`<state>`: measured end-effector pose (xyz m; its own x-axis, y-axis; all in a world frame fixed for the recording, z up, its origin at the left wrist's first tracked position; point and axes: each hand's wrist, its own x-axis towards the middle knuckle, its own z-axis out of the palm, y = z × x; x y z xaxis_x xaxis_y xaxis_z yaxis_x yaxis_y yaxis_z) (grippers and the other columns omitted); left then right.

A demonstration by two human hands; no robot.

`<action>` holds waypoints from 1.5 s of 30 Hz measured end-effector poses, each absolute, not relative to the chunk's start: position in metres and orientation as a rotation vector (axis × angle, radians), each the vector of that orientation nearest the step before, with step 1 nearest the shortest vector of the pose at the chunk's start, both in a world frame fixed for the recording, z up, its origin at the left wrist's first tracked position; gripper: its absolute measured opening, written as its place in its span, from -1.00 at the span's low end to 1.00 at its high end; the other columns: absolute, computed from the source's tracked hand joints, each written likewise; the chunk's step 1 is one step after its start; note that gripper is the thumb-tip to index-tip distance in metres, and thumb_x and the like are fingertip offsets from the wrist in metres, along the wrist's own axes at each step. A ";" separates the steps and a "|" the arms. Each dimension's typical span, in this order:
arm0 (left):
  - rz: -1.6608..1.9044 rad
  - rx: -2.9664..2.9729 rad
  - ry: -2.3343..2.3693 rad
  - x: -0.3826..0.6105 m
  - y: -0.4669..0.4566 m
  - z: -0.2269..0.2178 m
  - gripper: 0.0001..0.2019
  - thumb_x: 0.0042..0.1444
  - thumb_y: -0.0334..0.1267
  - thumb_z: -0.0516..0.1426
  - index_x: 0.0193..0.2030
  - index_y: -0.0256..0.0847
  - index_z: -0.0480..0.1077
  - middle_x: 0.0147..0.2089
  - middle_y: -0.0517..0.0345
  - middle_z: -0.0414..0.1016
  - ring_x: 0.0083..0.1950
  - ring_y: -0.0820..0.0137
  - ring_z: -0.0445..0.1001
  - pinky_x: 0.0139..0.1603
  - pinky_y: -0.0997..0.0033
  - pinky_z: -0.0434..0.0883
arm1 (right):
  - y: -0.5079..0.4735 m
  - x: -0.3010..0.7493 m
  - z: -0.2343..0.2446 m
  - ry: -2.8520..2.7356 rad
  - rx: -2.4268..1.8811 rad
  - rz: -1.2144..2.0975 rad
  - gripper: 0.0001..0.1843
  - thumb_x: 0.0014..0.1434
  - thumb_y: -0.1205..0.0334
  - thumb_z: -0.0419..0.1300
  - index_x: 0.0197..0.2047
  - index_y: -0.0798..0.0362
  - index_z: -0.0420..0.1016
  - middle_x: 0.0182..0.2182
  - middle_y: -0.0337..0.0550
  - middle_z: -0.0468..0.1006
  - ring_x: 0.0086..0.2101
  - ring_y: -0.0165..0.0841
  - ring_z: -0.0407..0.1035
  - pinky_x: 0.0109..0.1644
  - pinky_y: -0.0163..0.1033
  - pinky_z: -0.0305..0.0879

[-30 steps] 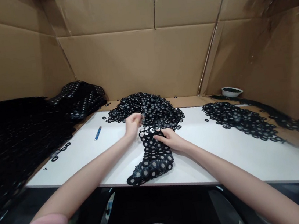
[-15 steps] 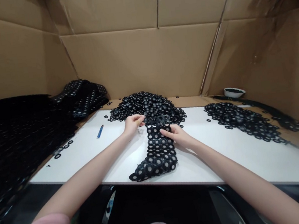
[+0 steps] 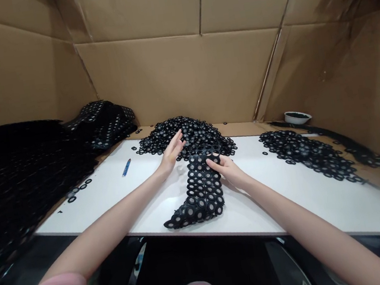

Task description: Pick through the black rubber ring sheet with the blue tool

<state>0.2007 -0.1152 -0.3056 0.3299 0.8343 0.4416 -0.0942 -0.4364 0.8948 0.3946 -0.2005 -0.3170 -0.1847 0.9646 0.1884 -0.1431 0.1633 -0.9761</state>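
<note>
A black strip of joined rings [image 3: 202, 192] lies on the white table [image 3: 289, 194], running from the near edge up to a heap of loose black rings [image 3: 189, 135]. My left hand [image 3: 172, 150] reaches toward that heap with its fingers stretched out and nothing in it. My right hand [image 3: 224, 167] rests on the strip's upper right edge, fingers curled and pinching the strip.
A second spread of loose rings [image 3: 304, 152] lies to the right, and a small white bowl [image 3: 297, 117] sits behind it. Black ring sheets are stacked at the left [image 3: 20, 166]. A blue pen [image 3: 126, 167] lies on the table. Cardboard walls [image 3: 180, 73] enclose the space.
My left hand has opened from a pinch at the strip's top and stretched toward the heap. My right hand slid slightly up along the strip.
</note>
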 end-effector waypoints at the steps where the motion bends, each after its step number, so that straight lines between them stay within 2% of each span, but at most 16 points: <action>1: 1.276 1.758 0.656 0.202 -0.122 -0.304 -0.38 0.19 0.08 0.04 0.34 -0.03 0.07 0.37 -0.03 0.07 0.25 0.14 0.28 0.25 0.14 0.21 | -0.200 0.394 -0.318 -1.317 -0.882 1.271 -0.63 -0.01 -0.07 0.32 -0.29 0.05 0.42 -0.35 -0.23 0.50 -0.35 -0.37 0.36 -0.26 -0.26 0.26; 3: 1.287 1.968 0.635 0.204 -0.136 -0.300 -0.47 0.20 0.01 0.06 0.29 -0.06 0.18 0.28 -0.03 0.23 0.17 0.19 0.35 0.18 0.18 0.28 | -0.197 0.395 -0.320 -1.281 -0.884 1.254 -0.62 -0.01 -0.07 0.32 -0.28 0.03 0.42 -0.35 -0.25 0.50 -0.36 -0.37 0.36 -0.27 -0.27 0.26; 5: 1.275 2.226 0.614 0.206 -0.147 -0.298 -0.61 0.20 -0.07 0.09 0.13 -0.11 0.37 0.16 -0.01 0.35 0.15 0.23 0.34 0.19 0.21 0.25 | -0.195 0.396 -0.321 -1.253 -0.890 1.233 -0.60 -0.02 -0.08 0.33 -0.25 0.02 0.42 -0.36 -0.26 0.50 -0.36 -0.37 0.36 -0.28 -0.27 0.26; 8: 1.235 2.470 0.604 0.209 -0.154 -0.297 -0.69 0.15 -0.11 0.16 -0.01 -0.17 0.46 0.04 0.01 0.41 0.11 0.26 0.33 0.19 0.24 0.24 | -0.193 0.398 -0.319 -1.251 -0.891 1.218 -0.57 -0.05 -0.10 0.33 -0.24 0.04 0.42 -0.36 -0.25 0.50 -0.36 -0.37 0.36 -0.28 -0.28 0.25; 14: 1.227 2.531 0.640 0.210 -0.148 -0.303 -0.68 0.05 -0.11 0.24 -0.08 -0.20 0.46 -0.13 0.07 0.47 -0.07 0.31 0.39 -0.01 0.29 0.33 | -0.196 0.398 -0.319 -1.288 -0.887 1.245 -0.55 -0.05 -0.13 0.33 -0.30 0.07 0.40 -0.43 -0.24 0.45 -0.42 -0.38 0.30 -0.36 -0.29 0.20; 25: 1.242 2.315 0.777 0.214 -0.154 -0.301 -0.81 -0.03 -0.22 0.30 -0.29 -0.23 0.45 -0.29 0.17 0.50 -0.23 0.38 0.45 -0.20 0.41 0.34 | -0.198 0.399 -0.316 -1.380 -0.890 1.190 -0.58 0.01 -0.14 0.28 -0.39 0.07 0.39 -0.49 -0.27 0.35 -0.45 -0.42 0.19 -0.37 -0.30 0.10; 30: 1.253 2.214 0.881 0.215 -0.156 -0.300 -0.87 -0.06 -0.31 0.30 -0.38 -0.25 0.44 -0.34 0.19 0.51 -0.26 0.38 0.46 -0.21 0.42 0.33 | -0.196 0.400 -0.317 -1.468 -0.916 1.127 -0.59 -0.02 -0.12 0.31 -0.42 0.08 0.40 -0.49 -0.26 0.36 -0.44 -0.41 0.18 -0.37 -0.28 0.09; 40: 1.244 2.156 0.884 0.216 -0.155 -0.302 -0.85 -0.08 -0.28 0.27 -0.47 -0.26 0.39 -0.41 0.21 0.45 -0.32 0.39 0.40 -0.27 0.42 0.28 | -0.198 0.400 -0.315 -1.557 -0.929 1.066 -0.60 -0.07 -0.08 0.34 -0.46 0.05 0.34 -0.54 -0.30 0.30 -0.51 -0.43 0.12 -0.43 -0.28 0.03; 45: 1.242 2.184 0.862 0.218 -0.155 -0.304 -0.86 -0.08 -0.37 0.25 -0.53 -0.28 0.35 -0.45 0.23 0.42 -0.35 0.43 0.37 -0.28 0.45 0.26 | -0.197 0.401 -0.315 -1.575 -0.903 1.079 -0.61 -0.09 -0.05 0.36 -0.46 0.06 0.35 -0.54 -0.30 0.32 -0.51 -0.43 0.14 -0.42 -0.28 0.06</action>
<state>0.2179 -0.1554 -0.3036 0.3892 0.7211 0.5732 0.2847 -0.6859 0.6696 0.4006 -0.1974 -0.3153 -0.2382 0.9211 0.3080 0.0452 0.3273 -0.9438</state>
